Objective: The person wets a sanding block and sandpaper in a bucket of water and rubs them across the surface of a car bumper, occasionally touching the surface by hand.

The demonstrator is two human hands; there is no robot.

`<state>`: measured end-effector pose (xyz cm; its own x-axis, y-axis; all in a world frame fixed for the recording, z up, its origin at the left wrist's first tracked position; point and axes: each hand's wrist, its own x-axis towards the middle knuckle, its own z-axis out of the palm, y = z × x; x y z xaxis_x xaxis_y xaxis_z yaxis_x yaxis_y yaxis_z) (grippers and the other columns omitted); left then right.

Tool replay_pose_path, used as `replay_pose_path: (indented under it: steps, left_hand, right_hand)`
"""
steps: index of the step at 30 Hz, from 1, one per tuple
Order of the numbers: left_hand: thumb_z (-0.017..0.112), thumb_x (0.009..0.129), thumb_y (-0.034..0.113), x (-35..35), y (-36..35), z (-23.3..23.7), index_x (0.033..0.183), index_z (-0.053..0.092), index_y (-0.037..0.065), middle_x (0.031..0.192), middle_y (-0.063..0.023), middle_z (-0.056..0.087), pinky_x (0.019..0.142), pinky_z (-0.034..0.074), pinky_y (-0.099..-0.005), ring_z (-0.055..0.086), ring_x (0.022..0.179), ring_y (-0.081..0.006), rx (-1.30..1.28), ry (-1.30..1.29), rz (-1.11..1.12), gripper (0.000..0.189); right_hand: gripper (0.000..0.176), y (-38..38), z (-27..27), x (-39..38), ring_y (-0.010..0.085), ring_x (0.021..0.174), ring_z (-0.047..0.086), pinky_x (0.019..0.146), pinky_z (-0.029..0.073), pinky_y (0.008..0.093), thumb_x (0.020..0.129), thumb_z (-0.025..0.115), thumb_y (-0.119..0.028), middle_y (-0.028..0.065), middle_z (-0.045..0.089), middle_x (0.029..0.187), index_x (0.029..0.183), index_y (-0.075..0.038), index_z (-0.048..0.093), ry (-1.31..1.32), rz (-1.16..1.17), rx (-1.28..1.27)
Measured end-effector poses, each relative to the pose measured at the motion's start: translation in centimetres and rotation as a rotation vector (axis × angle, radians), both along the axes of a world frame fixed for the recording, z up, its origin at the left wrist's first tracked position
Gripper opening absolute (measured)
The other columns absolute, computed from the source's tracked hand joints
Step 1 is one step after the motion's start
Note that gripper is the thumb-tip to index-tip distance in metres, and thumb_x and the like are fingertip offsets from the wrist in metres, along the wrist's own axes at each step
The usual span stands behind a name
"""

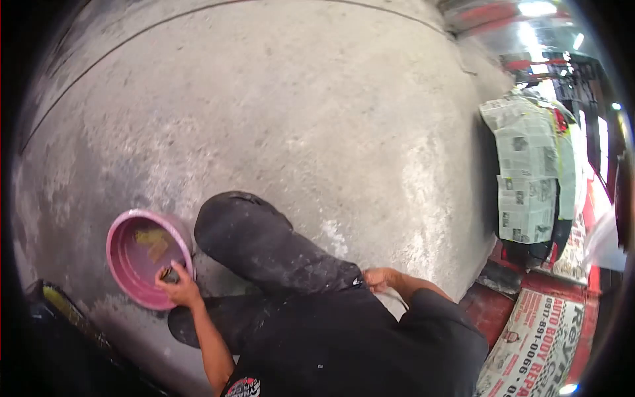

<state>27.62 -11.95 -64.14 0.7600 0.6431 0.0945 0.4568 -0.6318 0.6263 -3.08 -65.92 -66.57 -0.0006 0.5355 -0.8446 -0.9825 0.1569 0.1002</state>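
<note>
Crouching, my left grip (177, 286) pinching a dark pad (169, 274) at the basin (119, 268) rim, right grip (378, 278) on my thigh (284, 258), spread or pressed I cannot tell

Basin (122, 271) on the floor (297, 119), left of the knee (251, 231); newspapers (526, 165) far right.

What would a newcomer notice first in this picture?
The pink basin on the grey concrete floor, lower left, where the left hand holds a small dark thing at its rim. At the right edge, newspaper sheets cover a dark part.
</note>
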Motion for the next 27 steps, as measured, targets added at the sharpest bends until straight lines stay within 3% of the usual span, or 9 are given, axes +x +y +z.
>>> replay_pose_path:
  steps: [7, 22, 25, 27]
  left_hand:
    - [0.074, 0.09, 0.036, -0.4, 1.0, 0.0, 0.115, 0.057, 0.005, 0.102, -0.0145, 0.07, 0.079, 0.053, -0.0442, 0.07, 0.094, -0.035, 0.098, -0.018, -0.056, 0.043]
    - [0.073, 0.091, 0.039, 0.1, 0.7, -0.5, 0.117, 0.054, 0.009, 0.105, -0.0142, 0.07, 0.076, 0.051, -0.0475, 0.069, 0.093, -0.0366, 0.046, 0.008, -0.095, 0.044]
    - [0.073, 0.091, 0.039, 0.0, 0.3, 0.0, 0.117, 0.054, 0.009, 0.105, -0.014, 0.07, 0.077, 0.052, -0.0467, 0.069, 0.094, -0.0364, 0.029, 0.041, -0.078, 0.044]
    - [0.073, 0.091, 0.038, 0.2, 0.3, 0.2, 0.117, 0.055, 0.008, 0.105, -0.0142, 0.07, 0.078, 0.052, -0.0461, 0.069, 0.094, -0.0365, 0.034, 0.038, -0.053, 0.043]
  right_hand:
    - [0.032, 4.5, 13.3, -1.4, 0.0192, 0.079, 0.064, 0.064, 0.05, 0.0364, 0.088, 0.061, -0.007, 0.0065, 0.07, 0.103, 0.12, -0.004, 0.063, 0.006, -0.024, -0.311]
    - [0.04, 9.6, 14.7, -9.5, 0.0299, 0.096, 0.066, 0.079, 0.053, 0.045, 0.087, 0.062, -0.018, 0.0171, 0.067, 0.113, 0.125, -0.005, 0.061, -0.048, 0.027, -0.475]
    - [0.042, 6.1, 12.7, -9.1, 0.032, 0.099, 0.067, 0.082, 0.053, 0.0468, 0.087, 0.062, -0.021, 0.0192, 0.066, 0.115, 0.125, -0.005, 0.061, -0.072, 0.371, -0.473]
    - [0.043, 1.2, 10.7, -3.6, 0.0335, 0.102, 0.067, 0.084, 0.054, 0.0479, 0.087, 0.062, -0.022, 0.0206, 0.066, 0.117, 0.126, -0.005, 0.06, -0.199, 1.068, -0.447]
